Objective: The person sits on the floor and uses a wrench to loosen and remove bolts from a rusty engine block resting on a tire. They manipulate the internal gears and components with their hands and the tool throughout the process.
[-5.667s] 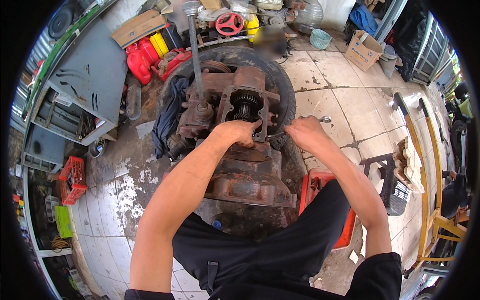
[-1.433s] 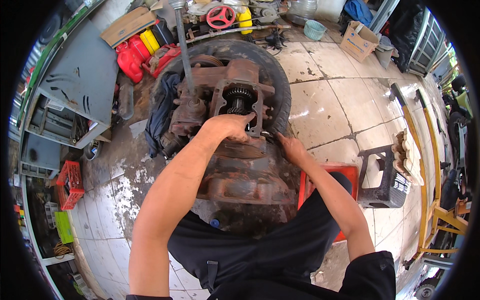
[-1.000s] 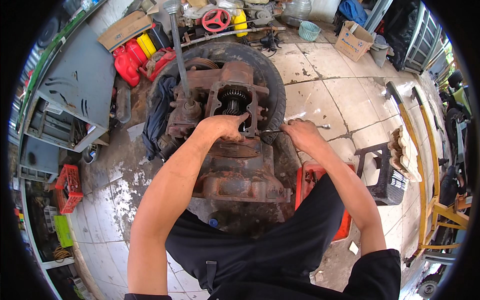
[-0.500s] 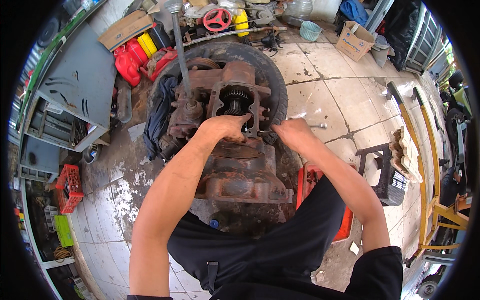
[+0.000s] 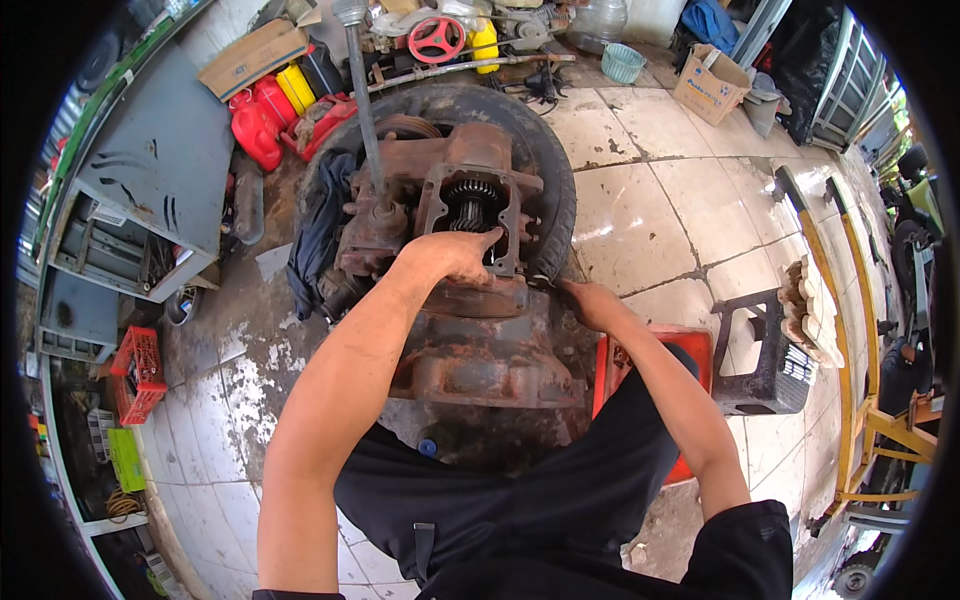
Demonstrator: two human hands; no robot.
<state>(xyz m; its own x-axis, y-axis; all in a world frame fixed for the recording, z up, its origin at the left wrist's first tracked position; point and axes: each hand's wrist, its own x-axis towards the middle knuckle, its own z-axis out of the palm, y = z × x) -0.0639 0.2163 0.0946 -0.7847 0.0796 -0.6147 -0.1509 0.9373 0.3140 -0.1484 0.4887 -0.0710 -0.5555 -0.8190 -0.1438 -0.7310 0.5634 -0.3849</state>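
A rusty gearbox [image 5: 475, 345] stands between my legs, with dark toothed gears [image 5: 472, 205] showing through its open top. My left hand [image 5: 462, 256] rests at the near rim of that opening. One finger stretches along the right inner edge; the others curl down beside a small shiny piece and are partly hidden. Beside the gearbox's right flank, close to the tyre, is my right hand [image 5: 592, 304]. Its fingers are closed, and what they grip is hidden. A long upright lever [image 5: 364, 110] rises from the gearbox's left side, next to a dark cloth [image 5: 325, 230].
A large tyre [image 5: 562, 190] lies behind the gearbox. A red tray [image 5: 690, 345] sits by my right knee, near a black plastic stool [image 5: 750, 350]. At left stand a grey metal cabinet [image 5: 150, 150] and a red crate [image 5: 140, 375]. Red jerrycans [image 5: 262, 120] are at the back left.
My right hand has moved down and slightly toward me beside the gearbox. The shiny tool end that stuck out right of it no longer shows. My left hand stays in place.
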